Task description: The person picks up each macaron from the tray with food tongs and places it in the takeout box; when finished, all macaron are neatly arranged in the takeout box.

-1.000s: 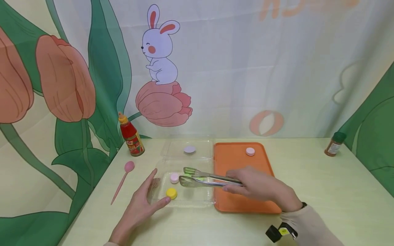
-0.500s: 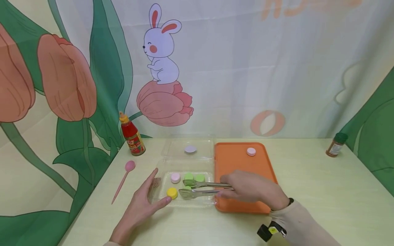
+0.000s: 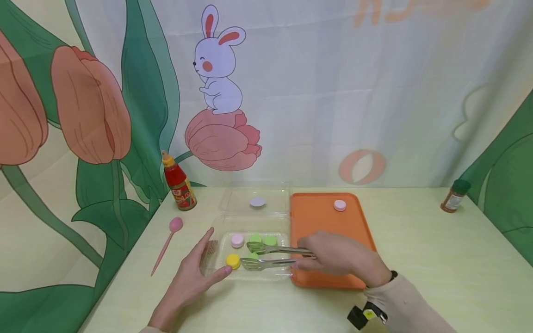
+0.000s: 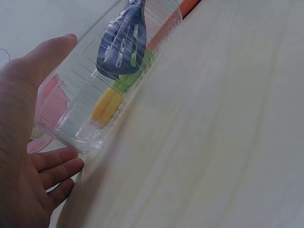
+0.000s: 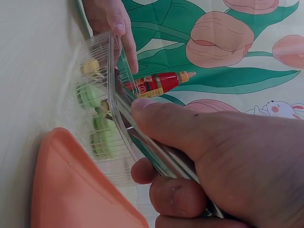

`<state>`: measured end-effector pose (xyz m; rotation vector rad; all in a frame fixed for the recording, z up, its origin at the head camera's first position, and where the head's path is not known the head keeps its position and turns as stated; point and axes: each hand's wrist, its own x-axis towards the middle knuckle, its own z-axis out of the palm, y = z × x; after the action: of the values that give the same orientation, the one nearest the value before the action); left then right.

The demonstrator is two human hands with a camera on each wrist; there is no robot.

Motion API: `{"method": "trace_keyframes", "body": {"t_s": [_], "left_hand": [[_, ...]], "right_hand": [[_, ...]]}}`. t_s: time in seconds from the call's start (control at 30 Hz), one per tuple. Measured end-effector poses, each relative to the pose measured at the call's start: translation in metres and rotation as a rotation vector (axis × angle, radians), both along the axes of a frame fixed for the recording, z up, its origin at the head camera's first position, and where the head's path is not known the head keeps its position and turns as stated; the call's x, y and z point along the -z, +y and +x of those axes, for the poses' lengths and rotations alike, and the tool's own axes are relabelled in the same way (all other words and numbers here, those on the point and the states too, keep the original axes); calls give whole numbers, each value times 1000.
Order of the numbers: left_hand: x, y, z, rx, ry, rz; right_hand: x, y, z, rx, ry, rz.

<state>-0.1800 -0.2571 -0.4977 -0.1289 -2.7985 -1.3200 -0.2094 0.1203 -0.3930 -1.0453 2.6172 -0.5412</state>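
Observation:
An open clear plastic clamshell box (image 3: 278,273) holds a pink macaron (image 3: 237,240), a yellow macaron (image 3: 232,262) and green macarons (image 3: 270,240). My right hand (image 3: 339,256) grips metal tongs (image 3: 260,264) from the right. Their slotted ends are spread inside the box, around the front green macaron (image 3: 252,255), which they partly cover. Against the box's left side rests my left hand (image 3: 192,270), thumb apart from the fingers. In the left wrist view, a tong end (image 4: 122,42) shows through the wall above the yellow macaron (image 4: 107,107).
An orange tray (image 3: 316,217) lies right of the box, with a light pink macaron (image 3: 339,205) at its back. A pink spoon (image 3: 168,245) and a red sauce bottle (image 3: 179,185) are at left. A green-capped spice jar (image 3: 455,196) stands far right.
My right hand has moved the tongs slightly left and toward me, and their ends have spread farther apart. Green macarons hidden behind them now show. My left hand stays put.

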Motion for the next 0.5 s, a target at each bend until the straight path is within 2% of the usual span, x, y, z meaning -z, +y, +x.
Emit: {"method": "trace_keyframes", "body": {"t_s": [0.23,0.5], "left_hand": [[1,0,-1,6,5,10],[1,0,-1,-2,-12,8]], "right_hand": [[1,8,2,23,22,-37],[0,29,-2,82,2,-171]]}}
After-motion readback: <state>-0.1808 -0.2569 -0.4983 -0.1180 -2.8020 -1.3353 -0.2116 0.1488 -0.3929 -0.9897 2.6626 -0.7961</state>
